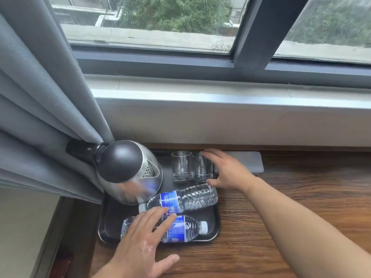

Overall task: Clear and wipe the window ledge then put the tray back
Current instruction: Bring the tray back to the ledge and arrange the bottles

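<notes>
Head view, single frame. A black tray [215,223] sat on the wooden surface [281,217] below the window ledge [200,97], its left part close to the grey curtain [40,117]. On the tray: a steel kettle [128,173] with a black lid at back left, two clear glasses at back right, standing side by side and touching or nearly so, the left glass [181,166] free and the right glass [201,169] partly behind fingers; two water bottles lay on their sides in the front half, the far bottle [184,199] with its cap toward the left, the near bottle [180,229] with its cap toward the right. The left hand [140,241] was spread open, fingers extended over the near bottle's label and reaching the far bottle's label, thumb out over the wood just in front of the tray's near rim; no grip closed on anything. The right hand [224,169] was open at the tray's right rim, fingers curved over the top of the right glass, thumb low beside the far bottle's base; whether it touched the glass could not be told. A folded white cloth [249,159] lay on the wood just behind the right hand.
</notes>
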